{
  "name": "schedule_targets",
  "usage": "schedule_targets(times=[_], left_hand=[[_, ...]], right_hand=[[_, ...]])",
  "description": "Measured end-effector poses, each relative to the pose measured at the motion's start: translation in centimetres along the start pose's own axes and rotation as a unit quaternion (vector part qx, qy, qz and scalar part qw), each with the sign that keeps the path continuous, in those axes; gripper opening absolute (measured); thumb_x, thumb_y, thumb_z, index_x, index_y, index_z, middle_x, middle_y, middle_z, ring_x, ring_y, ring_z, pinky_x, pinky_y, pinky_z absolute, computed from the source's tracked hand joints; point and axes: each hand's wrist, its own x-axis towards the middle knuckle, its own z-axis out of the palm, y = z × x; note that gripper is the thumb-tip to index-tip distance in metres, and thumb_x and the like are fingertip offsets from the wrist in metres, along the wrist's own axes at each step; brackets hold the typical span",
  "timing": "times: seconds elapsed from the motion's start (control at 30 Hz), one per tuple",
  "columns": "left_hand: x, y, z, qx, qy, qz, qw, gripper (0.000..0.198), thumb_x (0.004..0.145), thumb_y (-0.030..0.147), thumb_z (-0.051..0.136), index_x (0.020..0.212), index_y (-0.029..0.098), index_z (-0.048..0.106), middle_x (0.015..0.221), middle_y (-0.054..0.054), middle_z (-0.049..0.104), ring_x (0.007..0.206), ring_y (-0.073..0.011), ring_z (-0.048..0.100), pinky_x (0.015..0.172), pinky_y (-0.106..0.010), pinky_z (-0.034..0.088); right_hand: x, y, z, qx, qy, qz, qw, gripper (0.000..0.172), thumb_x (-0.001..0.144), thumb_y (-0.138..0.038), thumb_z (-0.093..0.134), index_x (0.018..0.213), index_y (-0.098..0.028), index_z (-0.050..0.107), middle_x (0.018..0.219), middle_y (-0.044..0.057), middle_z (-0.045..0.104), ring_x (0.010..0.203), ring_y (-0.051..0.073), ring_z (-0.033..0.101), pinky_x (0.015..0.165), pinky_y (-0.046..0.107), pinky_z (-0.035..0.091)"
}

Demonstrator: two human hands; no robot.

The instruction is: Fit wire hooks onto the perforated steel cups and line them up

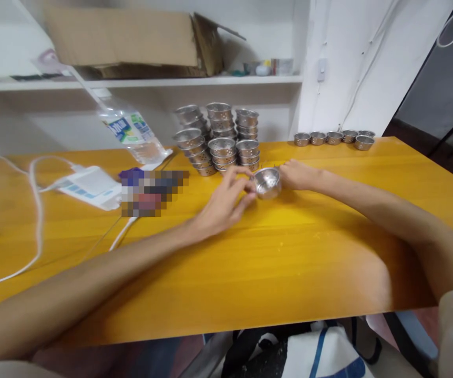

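A small round steel cup with punched holes is held slightly tilted above the table, its open top facing me. My left hand pinches its left side between thumb and fingers. Just beyond the cup's right edge, my right hand is closed, knuckles up, low over the tabletop. What its fingers hold, if anything, is hidden. Small dark bits show beside those fingertips, too small to name. Behind the left hand rise several stacks of similar perforated cups.
Several single cups stand along the table's back right. At left are a plastic bottle, a white power strip, white cables and a blurred-out patch. A cardboard box sits on the shelf above.
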Motion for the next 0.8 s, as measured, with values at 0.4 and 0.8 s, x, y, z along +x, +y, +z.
schedule_targets(times=[0.4, 0.8], left_hand=[[-2.4, -0.9, 1.7, -0.151, -0.158, -0.091, 0.972, 0.043, 0.093, 0.05, 0.084, 0.102, 0.021, 0.054, 0.107, -0.005, 0.066, 0.094, -0.0206, 0.061, 0.085, -0.034, 0.051], [-2.4, -1.5, 2.1, -0.24, -0.137, -0.099, 0.956, 0.048, 0.093, 0.046, 0.086, 0.115, 0.023, 0.05, 0.113, -0.005, 0.066, 0.107, -0.0215, 0.067, 0.099, -0.04, 0.053]], right_hand=[[-1.4, -3.6, -5.5, -0.292, -0.192, -0.342, 0.872, 0.032, 0.092, -0.006, 0.064, 0.111, -0.02, 0.085, 0.108, 0.006, 0.081, 0.091, 0.019, 0.068, 0.082, 0.031, 0.042], [-3.3, -4.7, -3.3, -0.34, -0.25, -0.356, 0.834, 0.023, 0.098, -0.015, 0.066, 0.085, -0.021, 0.085, 0.08, 0.004, 0.077, 0.072, 0.017, 0.059, 0.07, 0.031, 0.031]])
